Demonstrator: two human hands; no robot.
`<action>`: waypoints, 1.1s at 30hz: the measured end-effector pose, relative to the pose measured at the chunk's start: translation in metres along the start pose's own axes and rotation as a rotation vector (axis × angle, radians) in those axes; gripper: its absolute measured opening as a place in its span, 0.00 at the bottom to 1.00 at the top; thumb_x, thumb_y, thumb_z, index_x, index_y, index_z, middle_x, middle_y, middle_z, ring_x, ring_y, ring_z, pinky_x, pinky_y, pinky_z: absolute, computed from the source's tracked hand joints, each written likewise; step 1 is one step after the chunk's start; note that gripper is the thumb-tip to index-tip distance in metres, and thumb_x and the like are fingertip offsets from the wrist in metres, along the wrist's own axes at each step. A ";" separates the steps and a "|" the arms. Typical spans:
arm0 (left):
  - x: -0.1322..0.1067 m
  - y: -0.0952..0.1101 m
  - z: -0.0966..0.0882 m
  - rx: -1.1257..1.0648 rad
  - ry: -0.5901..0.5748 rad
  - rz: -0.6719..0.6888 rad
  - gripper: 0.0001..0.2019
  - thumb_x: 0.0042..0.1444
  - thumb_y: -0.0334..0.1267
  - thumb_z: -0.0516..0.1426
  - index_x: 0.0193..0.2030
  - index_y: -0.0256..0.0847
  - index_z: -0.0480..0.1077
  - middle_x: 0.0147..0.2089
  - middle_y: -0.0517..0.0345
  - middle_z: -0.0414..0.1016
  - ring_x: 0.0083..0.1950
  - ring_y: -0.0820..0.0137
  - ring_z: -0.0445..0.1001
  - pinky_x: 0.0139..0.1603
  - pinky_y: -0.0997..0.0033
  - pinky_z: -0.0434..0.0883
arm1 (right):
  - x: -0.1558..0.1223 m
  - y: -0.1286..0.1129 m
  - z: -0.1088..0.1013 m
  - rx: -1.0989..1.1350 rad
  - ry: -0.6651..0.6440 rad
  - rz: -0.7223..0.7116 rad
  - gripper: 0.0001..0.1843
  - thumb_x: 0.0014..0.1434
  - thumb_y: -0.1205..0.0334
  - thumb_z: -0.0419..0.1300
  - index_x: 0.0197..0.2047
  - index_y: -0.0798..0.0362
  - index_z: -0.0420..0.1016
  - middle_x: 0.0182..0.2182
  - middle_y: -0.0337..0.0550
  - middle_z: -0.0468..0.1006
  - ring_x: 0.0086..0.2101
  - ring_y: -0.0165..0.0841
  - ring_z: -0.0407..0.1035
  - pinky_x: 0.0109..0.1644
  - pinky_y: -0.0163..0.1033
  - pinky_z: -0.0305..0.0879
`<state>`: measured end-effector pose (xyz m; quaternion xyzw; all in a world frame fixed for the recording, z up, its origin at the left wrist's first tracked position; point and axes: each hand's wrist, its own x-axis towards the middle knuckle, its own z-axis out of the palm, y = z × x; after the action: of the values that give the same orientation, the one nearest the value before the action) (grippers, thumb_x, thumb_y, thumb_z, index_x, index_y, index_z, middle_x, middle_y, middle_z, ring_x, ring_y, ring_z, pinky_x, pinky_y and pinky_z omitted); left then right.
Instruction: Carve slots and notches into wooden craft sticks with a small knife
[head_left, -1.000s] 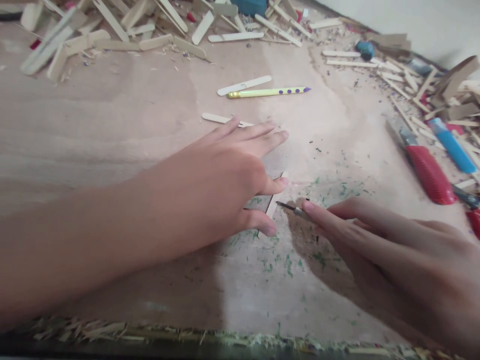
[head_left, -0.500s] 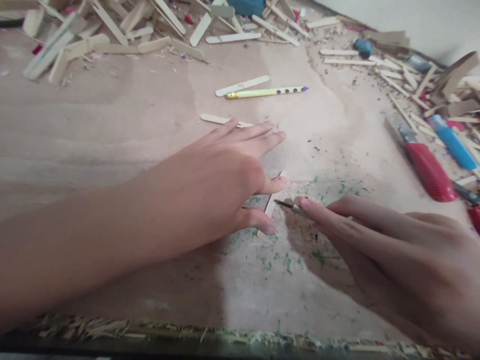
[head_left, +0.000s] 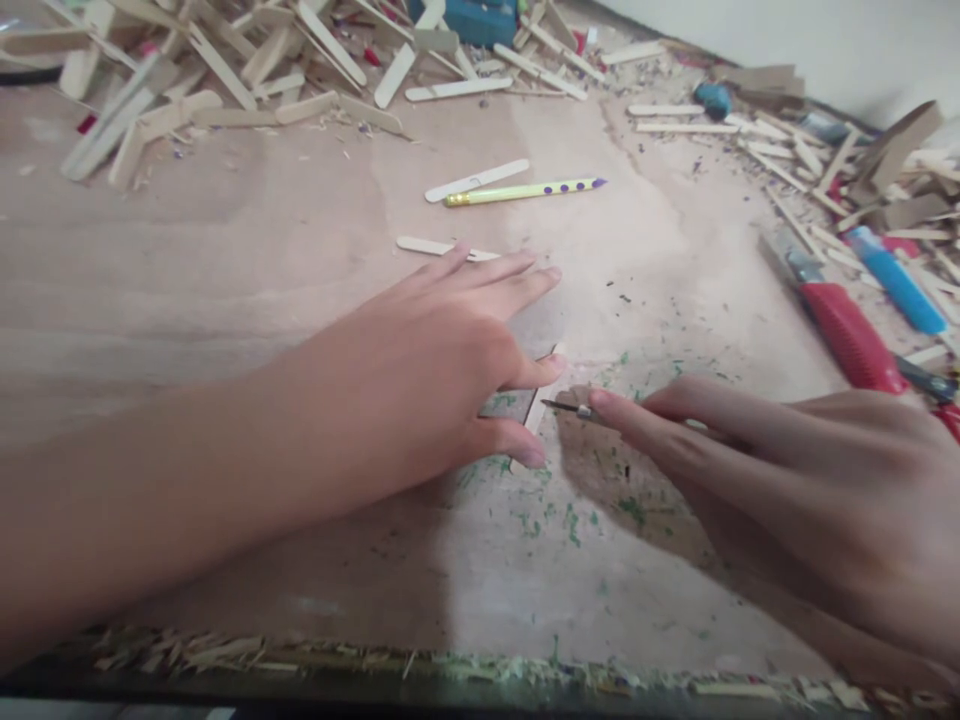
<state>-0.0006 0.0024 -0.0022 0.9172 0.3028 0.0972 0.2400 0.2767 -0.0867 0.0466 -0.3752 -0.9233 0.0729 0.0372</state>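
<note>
Head camera: Left hand (head_left: 450, 345), grip spread wide, pins a wooden stick (head_left: 538, 405) to the surface (head_left: 262, 220), just off centre toward 4 o'clock, apparently for steadiness; the right hand (head_left: 780, 465), grip pinched closed on a thin tool (head_left: 574, 409), aims its tip from 3 o'clock.

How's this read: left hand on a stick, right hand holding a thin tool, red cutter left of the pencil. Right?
One error: the red cutter lies right of the pencil, per the head view. Left hand on a stick, right hand holding a thin tool: correct.
</note>
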 end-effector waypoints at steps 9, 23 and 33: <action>-0.005 0.003 -0.016 0.083 -0.014 0.013 0.14 0.69 0.44 0.65 0.58 0.48 0.80 0.69 0.50 0.76 0.69 0.47 0.74 0.69 0.41 0.70 | 0.012 -0.001 0.002 0.244 0.067 0.147 0.16 0.78 0.66 0.58 0.62 0.56 0.81 0.34 0.40 0.82 0.27 0.29 0.75 0.28 0.36 0.66; -0.009 0.013 -0.012 0.228 0.021 0.029 0.17 0.71 0.35 0.47 0.35 0.44 0.73 0.35 0.56 0.74 0.34 0.65 0.72 0.37 0.59 0.70 | 0.045 0.022 0.007 0.342 0.330 0.499 0.10 0.71 0.56 0.67 0.52 0.48 0.85 0.35 0.38 0.86 0.24 0.29 0.74 0.27 0.34 0.69; -0.009 0.010 -0.024 0.284 -0.059 0.113 0.16 0.68 0.28 0.49 0.37 0.42 0.77 0.37 0.53 0.79 0.35 0.63 0.76 0.38 0.59 0.76 | 0.068 0.028 0.029 0.495 0.429 0.567 0.12 0.70 0.58 0.67 0.52 0.52 0.87 0.38 0.43 0.88 0.30 0.32 0.80 0.29 0.34 0.76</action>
<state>-0.0106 -0.0008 0.0234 0.9599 0.2543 0.0399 0.1110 0.2439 -0.0222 0.0143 -0.6005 -0.7096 0.2200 0.2958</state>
